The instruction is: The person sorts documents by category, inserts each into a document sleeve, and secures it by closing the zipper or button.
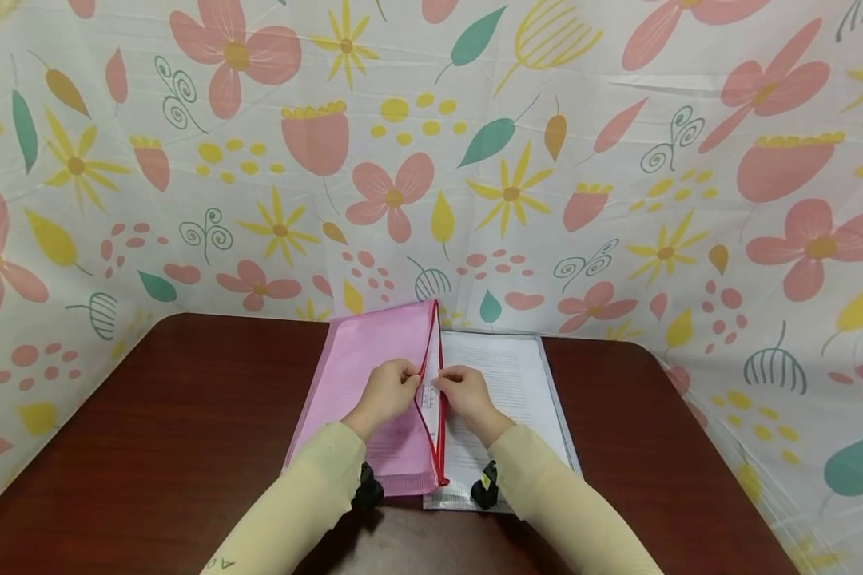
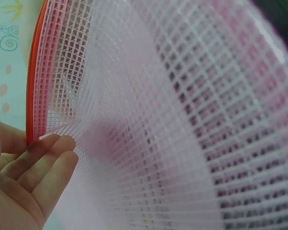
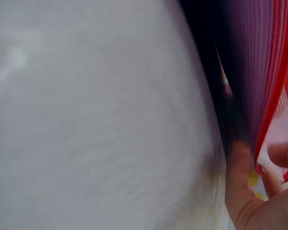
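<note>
A pink mesh zipper pouch (image 1: 359,347) lies with its long red-zippered side gaping. Printed paper (image 1: 428,403) shows in the gap. My left hand (image 1: 384,391) pinches the left edge of that opening; in the left wrist view its fingertips (image 2: 62,143) grip the mesh beside the orange-red zipper strip (image 2: 32,72). On the other edge, my right hand (image 1: 471,399) has its fingers on both sides of the red rim (image 3: 273,112) of the pouch. Under the right hand lies a clear-and-white document pouch (image 1: 511,359) with a printed sheet, partly overlapped by the pink one.
Both pouches rest on a dark reddish-brown table (image 1: 187,415) with rounded far corners. Behind it hangs a white cloth (image 1: 431,120) printed with flowers and leaves. Dark wrist camera mounts (image 1: 367,489) sit at both cuffs, low over the pouches.
</note>
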The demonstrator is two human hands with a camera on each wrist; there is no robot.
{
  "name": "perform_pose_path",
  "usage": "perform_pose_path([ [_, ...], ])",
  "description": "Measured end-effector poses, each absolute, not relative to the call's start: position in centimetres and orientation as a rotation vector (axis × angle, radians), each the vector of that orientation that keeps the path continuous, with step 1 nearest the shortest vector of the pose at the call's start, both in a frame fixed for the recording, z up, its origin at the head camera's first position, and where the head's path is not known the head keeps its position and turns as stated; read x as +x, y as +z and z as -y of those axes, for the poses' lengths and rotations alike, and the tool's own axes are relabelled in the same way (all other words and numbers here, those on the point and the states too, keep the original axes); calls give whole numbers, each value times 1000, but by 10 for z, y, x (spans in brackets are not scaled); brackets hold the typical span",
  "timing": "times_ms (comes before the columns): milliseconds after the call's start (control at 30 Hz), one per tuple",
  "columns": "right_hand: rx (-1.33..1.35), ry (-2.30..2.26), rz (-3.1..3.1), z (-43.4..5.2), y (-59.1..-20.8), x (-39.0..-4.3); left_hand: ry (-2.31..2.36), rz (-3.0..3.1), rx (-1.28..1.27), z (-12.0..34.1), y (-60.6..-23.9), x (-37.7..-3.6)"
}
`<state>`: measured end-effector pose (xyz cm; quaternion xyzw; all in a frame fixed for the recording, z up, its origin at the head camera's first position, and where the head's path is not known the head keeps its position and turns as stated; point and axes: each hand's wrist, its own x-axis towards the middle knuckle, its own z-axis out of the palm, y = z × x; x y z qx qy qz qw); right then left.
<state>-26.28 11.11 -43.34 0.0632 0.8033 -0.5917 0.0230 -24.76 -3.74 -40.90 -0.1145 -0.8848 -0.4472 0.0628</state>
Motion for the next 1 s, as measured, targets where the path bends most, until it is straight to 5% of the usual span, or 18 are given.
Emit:
perform_pose_path([
  [567,-154,-1710,-1758,-142,-437,-195,-1359,2686,-300,36,-413,-249],
  [1000,-369,-1423,-1861,-152,-431,-184,-1185,3104,-450,35,-419,-243],
])
